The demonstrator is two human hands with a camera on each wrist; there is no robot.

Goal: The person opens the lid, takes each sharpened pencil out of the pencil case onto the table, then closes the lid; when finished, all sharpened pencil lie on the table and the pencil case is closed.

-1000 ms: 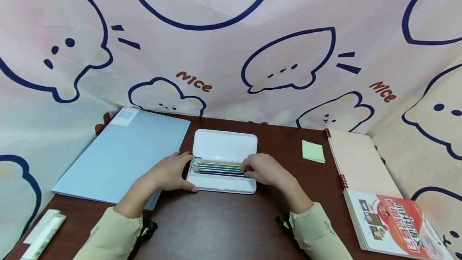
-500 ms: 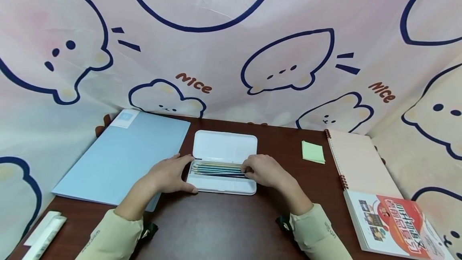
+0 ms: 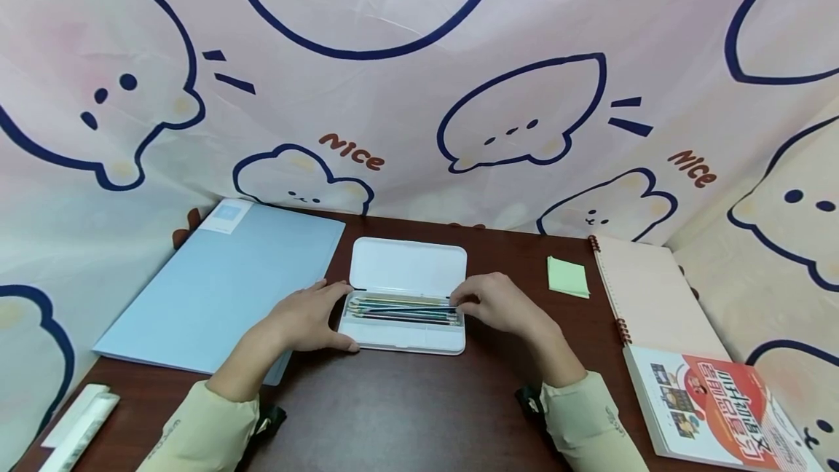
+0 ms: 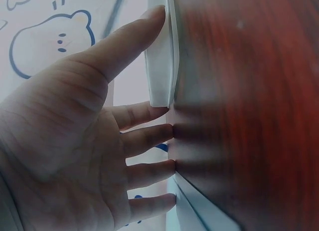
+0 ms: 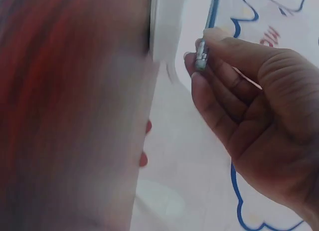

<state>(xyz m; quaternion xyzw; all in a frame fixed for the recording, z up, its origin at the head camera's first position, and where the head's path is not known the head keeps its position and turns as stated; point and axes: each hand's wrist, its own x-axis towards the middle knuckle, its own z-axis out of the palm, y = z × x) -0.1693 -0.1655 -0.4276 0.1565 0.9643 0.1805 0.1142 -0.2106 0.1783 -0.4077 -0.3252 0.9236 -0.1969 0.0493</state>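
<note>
While left hand point(image 3: 308, 320) braces case point(image 3: 409, 337), fingers straight | right hand point(image 3: 494, 302) fingers pinch pencil point(image 3: 406, 309)

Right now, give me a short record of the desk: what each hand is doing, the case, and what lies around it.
left hand: rests against the left end of the pencil case, fingers straight
right hand: pinches the end of a blue pencil at the case's right end
pencil case: white, open, lid flat behind, several pencils inside
left of case: blue folder
right of case: green sticky notes, spiral notebook, a printed booklet
surface: dark wooden desk
</note>
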